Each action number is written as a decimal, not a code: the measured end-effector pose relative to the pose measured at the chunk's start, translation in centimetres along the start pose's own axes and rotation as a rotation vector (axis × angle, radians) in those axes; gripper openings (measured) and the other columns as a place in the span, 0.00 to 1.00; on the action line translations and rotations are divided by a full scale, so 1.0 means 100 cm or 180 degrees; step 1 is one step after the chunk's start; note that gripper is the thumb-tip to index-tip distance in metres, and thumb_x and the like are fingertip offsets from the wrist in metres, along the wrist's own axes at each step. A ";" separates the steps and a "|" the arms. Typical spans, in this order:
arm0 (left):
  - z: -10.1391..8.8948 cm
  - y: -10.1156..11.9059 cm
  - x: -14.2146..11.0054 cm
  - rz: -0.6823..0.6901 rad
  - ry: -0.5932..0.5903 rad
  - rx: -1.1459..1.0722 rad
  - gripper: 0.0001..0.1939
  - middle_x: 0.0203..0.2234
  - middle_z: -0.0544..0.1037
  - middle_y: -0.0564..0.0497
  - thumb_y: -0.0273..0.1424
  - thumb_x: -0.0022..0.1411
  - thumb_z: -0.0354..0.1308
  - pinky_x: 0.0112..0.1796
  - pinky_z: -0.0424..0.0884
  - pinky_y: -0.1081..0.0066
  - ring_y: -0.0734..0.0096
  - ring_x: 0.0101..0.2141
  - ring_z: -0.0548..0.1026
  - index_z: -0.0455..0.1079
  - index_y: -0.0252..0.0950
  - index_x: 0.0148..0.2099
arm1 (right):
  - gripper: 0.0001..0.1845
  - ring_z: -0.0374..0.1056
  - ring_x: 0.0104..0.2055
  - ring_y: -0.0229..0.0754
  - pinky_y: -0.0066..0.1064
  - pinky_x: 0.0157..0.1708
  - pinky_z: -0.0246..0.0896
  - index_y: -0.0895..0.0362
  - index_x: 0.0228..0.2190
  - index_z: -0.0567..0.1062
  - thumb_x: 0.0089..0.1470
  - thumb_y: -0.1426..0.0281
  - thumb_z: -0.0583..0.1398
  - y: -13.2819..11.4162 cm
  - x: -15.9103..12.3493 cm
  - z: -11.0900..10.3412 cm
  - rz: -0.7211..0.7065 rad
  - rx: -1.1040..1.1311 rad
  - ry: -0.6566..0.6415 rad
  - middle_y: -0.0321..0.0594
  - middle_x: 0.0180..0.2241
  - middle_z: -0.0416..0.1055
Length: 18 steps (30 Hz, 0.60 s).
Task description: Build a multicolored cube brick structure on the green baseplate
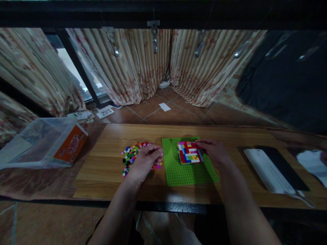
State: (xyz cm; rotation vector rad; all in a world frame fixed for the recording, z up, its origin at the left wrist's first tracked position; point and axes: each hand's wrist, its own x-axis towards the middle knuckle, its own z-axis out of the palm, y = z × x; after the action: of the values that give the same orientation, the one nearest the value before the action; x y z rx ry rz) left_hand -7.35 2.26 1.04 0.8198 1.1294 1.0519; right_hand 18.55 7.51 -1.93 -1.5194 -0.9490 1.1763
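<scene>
A block built of multicoloured toy bricks (pixel 189 153) stands on a green studded baseplate (pixel 176 175). My right hand (pixel 214 151) reaches over the plate from the right, its thumb and forefinger closed at the block's far right corner. Left of the plate is my left hand (pixel 148 159), with thumb and fingers pinched together. A small pink toy brick (pixel 161 154) seems to show at those fingertips, though it is hard to see. Beneath and behind this hand lies a heap of loose toy bricks (pixel 127 159), partly hidden by it.
The wooden table (pixel 102 160) has a dark front edge. At its left is a clear plastic box (pixel 38 143) with an orange label. A white pouch-like object (pixel 268 170) lies on a dark flat item (pixel 286 166) at the right. Curtains (pixel 138 68) hang beyond the table.
</scene>
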 end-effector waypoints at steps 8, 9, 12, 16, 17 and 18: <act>-0.002 -0.001 0.000 -0.0003 0.0054 0.0018 0.15 0.22 0.73 0.54 0.39 0.48 0.70 0.23 0.67 0.78 0.80 0.21 0.68 0.73 0.33 0.31 | 0.13 0.71 0.25 0.39 0.30 0.26 0.67 0.55 0.23 0.81 0.29 0.65 0.72 0.000 -0.003 0.000 0.0077 0.0117 -0.0054 0.39 0.24 0.78; -0.003 -0.001 0.000 0.0010 0.0064 0.0001 0.15 0.21 0.73 0.54 0.39 0.48 0.70 0.22 0.66 0.78 0.80 0.20 0.68 0.73 0.33 0.31 | 0.13 0.71 0.26 0.39 0.29 0.27 0.67 0.55 0.23 0.82 0.29 0.65 0.72 0.000 -0.004 0.000 0.0113 0.0160 -0.0061 0.39 0.25 0.79; -0.007 0.003 -0.001 0.0089 0.0124 -0.0032 0.15 0.22 0.73 0.53 0.38 0.48 0.70 0.22 0.65 0.79 0.80 0.20 0.68 0.73 0.33 0.31 | 0.15 0.71 0.27 0.39 0.30 0.27 0.68 0.55 0.27 0.82 0.31 0.64 0.72 -0.001 -0.006 -0.003 0.0227 0.0248 -0.0065 0.38 0.26 0.79; -0.018 0.011 -0.002 0.0340 0.0307 0.0042 0.12 0.23 0.74 0.53 0.36 0.49 0.69 0.25 0.65 0.79 0.79 0.22 0.68 0.74 0.32 0.31 | 0.12 0.65 0.21 0.34 0.28 0.23 0.63 0.56 0.28 0.80 0.37 0.64 0.69 -0.005 -0.004 -0.009 -0.0020 0.0385 0.0671 0.35 0.23 0.75; -0.023 0.013 -0.002 0.0408 0.0360 0.0129 0.12 0.22 0.73 0.53 0.36 0.50 0.68 0.25 0.64 0.78 0.79 0.22 0.67 0.75 0.32 0.31 | 0.11 0.63 0.21 0.34 0.28 0.22 0.61 0.56 0.28 0.80 0.39 0.65 0.68 -0.007 -0.004 -0.010 -0.0249 0.0405 0.1010 0.34 0.23 0.74; -0.029 0.015 -0.001 0.0474 0.0410 0.0281 0.11 0.21 0.72 0.54 0.36 0.50 0.67 0.25 0.63 0.78 0.79 0.22 0.67 0.75 0.32 0.30 | 0.10 0.62 0.21 0.33 0.28 0.22 0.60 0.57 0.28 0.80 0.41 0.65 0.67 -0.009 -0.005 -0.008 -0.0546 0.0377 0.1343 0.34 0.23 0.73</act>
State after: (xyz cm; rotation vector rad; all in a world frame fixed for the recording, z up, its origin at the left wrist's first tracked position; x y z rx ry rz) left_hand -10.48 2.63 1.74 0.9278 1.2454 1.1990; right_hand 19.20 7.06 -0.87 -1.4801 -0.6947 0.7360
